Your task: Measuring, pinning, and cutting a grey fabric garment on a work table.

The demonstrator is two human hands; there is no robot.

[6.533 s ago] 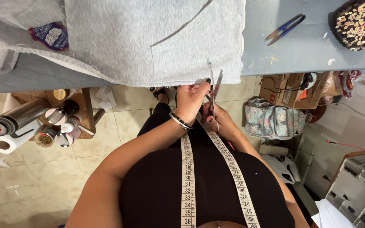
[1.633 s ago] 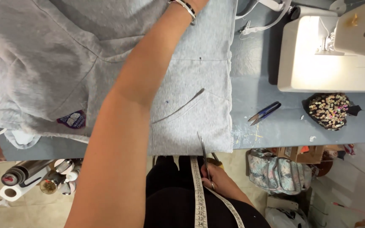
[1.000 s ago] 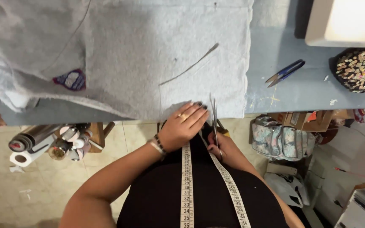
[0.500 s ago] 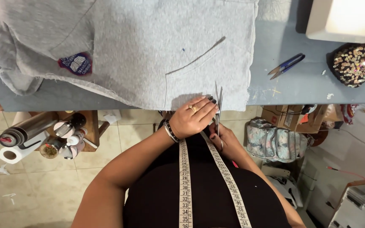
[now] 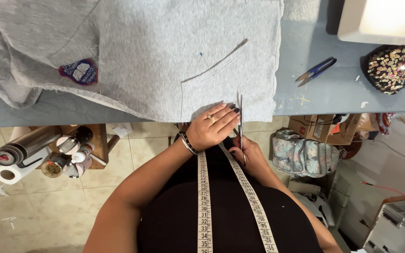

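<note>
A sheet of grey fabric [image 5: 165, 56] lies spread over the blue-grey table [image 5: 315, 93], its lower hem hanging a little past the table's near edge. The left hand [image 5: 213, 127] rests palm-down and flat on that hem at the near edge, fingers stretched out and together, pinning the cloth rather than gripping it. Just beside it, on its right, the right hand [image 5: 244, 154] sits below the table's edge, closed around the handles of a pair of scissors [image 5: 241, 122]. The blades run straight away from the body, their long axis square to the near edge, with the tips at the hem right next to the left fingertips; whether the blades are parted cannot be made out. The cloth lies ahead of the blade tips, and a stitched diagonal slit [image 5: 216, 61] lies further in on the fabric, up toward the far edge. An embroidered badge [image 5: 78, 71] sits near the fabric's left side. A measuring tape [image 5: 205, 197] hangs around the person's neck. On the table's right part lie small blue snips [image 5: 316, 71] and a sequined pincushion [image 5: 390, 68].
</note>
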